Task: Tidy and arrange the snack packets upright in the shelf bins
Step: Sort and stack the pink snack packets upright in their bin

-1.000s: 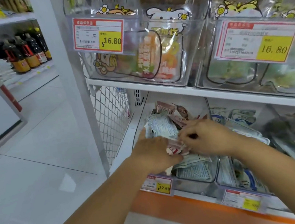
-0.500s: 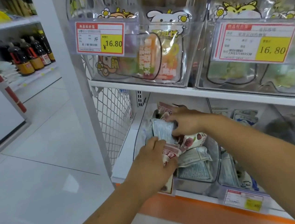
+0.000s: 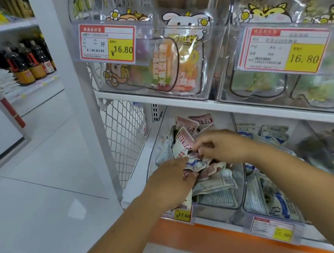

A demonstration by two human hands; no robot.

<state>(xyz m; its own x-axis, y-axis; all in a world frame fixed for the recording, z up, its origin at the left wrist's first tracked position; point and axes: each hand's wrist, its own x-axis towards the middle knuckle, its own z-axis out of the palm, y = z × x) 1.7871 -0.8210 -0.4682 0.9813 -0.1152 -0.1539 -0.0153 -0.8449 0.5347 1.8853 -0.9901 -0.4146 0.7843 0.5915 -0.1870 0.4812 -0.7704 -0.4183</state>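
Note:
A clear plastic bin (image 3: 240, 186) on the lower shelf holds several small snack packets (image 3: 183, 141), white and pink with red labels, some upright at the back, others lying jumbled at the front. My left hand (image 3: 171, 184) is at the bin's front left, fingers curled round packets there. My right hand (image 3: 220, 148) reaches over the middle of the bin and pinches a small pink packet with its fingertips. The packets under both hands are hidden.
A second clear bin (image 3: 273, 197) of blue-and-white packets stands to the right. Above, the upper shelf (image 3: 180, 103) carries clear bins with bagged snacks and price tags (image 3: 107, 43). A wire mesh panel (image 3: 123, 142) closes the shelf's left side. Bottles (image 3: 25, 64) stand on a far shelf.
My right hand has drawn back from the rear packets toward the middle of the bin. My left hand has stayed at the front left, holding packets.

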